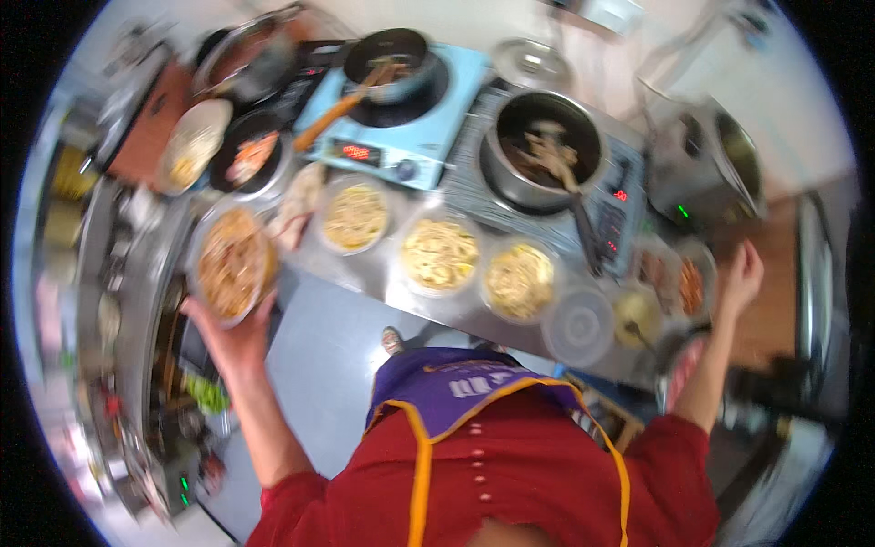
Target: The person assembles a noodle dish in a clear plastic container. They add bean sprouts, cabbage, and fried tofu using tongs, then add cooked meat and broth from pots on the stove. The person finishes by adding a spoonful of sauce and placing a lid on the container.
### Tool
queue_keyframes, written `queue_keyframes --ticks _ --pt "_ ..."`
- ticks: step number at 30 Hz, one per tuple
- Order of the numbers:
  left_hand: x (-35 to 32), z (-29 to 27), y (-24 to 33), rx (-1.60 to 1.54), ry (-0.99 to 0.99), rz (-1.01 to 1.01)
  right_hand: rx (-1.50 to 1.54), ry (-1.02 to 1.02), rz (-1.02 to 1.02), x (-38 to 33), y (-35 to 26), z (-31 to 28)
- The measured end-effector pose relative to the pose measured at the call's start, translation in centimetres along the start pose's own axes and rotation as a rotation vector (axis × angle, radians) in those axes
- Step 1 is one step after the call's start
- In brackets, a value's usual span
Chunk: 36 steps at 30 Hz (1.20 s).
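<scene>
My left hand (232,333) holds a round metal bowl of brown noodles (232,264) from below, out past the left end of the steel counter (365,273). My right hand (743,273) hangs with fingers apart and nothing in it, beside small dishes of reddish food (690,287) at the counter's right end. Three bowls of pale noodles (355,217) (440,253) (518,281) stand in a row along the counter's front edge between my hands.
A blue cooker (401,137) carries a dark pan with a wooden spoon. A large dark pot (547,150) of brown food sits on a second cooker. A clear lidded tub (579,324) and a small yellow dish (638,314) stand at the front right. Plates lie at back left.
</scene>
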State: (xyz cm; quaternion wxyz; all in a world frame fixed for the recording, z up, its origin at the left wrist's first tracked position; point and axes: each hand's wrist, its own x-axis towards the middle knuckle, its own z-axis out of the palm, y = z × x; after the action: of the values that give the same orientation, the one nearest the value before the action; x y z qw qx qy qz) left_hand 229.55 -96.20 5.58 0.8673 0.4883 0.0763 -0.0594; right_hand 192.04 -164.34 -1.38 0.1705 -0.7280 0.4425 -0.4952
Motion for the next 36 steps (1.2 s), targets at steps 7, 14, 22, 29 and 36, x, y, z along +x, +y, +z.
queue_keyframes --ticks 7,14,22,29,36 --pt "5.4 -8.7 3.7 -0.076 0.007 -0.122 0.243 0.107 0.144 -17.3 -11.6 -4.1" --pt "8.2 -11.2 5.0 0.063 -0.127 -0.212 -0.276 -0.202 0.859 -32.3 -11.8 -1.2" --pt "8.1 -10.0 2.8 0.042 -0.223 -0.323 -0.02 -0.287 1.115 -30.7 -8.8 0.3" --pt "5.3 -7.6 0.2 0.031 -0.265 -0.408 -0.055 -0.376 1.139 -29.7 -7.9 0.0" --pt "2.2 -5.0 -2.0 0.014 -0.408 -0.469 -0.185 -0.166 0.653 -30.2 -8.8 0.2"
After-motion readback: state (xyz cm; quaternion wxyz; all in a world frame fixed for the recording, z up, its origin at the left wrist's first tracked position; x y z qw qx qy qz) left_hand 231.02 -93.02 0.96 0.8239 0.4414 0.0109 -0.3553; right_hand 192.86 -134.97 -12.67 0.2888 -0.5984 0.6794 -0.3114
